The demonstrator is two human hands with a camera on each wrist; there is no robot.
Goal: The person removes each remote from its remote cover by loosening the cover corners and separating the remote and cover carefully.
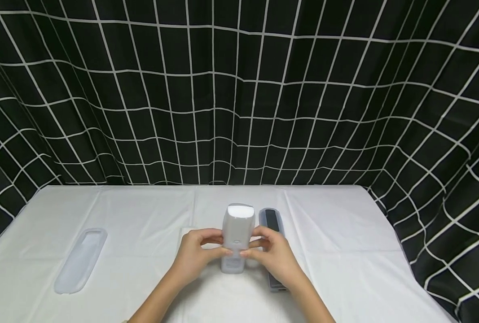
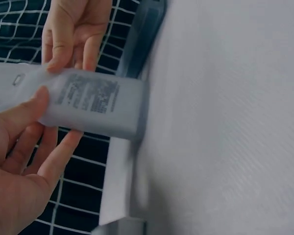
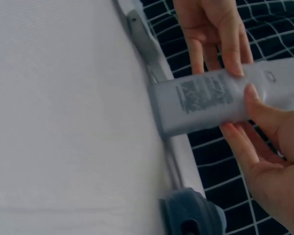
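Upright over the middle of the table stands a white remote control (image 1: 238, 231), its label side toward me and its lower end at or near the tabletop. My left hand (image 1: 199, 252) pinches its left edge, thumb across the labelled face and fingers behind. On the opposite edge, my right hand (image 1: 273, 253) pinches it the same way. The printed label (image 2: 92, 93) and a small notch above it show in the left wrist view. Just beyond my right hand lies a dark-faced remote (image 1: 272, 220) in a translucent sleeve, partly hidden by that hand.
A translucent, long, rounded cover (image 1: 81, 260) lies on the left of the white-covered table (image 1: 142, 215). Behind and at both sides hangs a black curtain (image 1: 223, 98) with a white grid.
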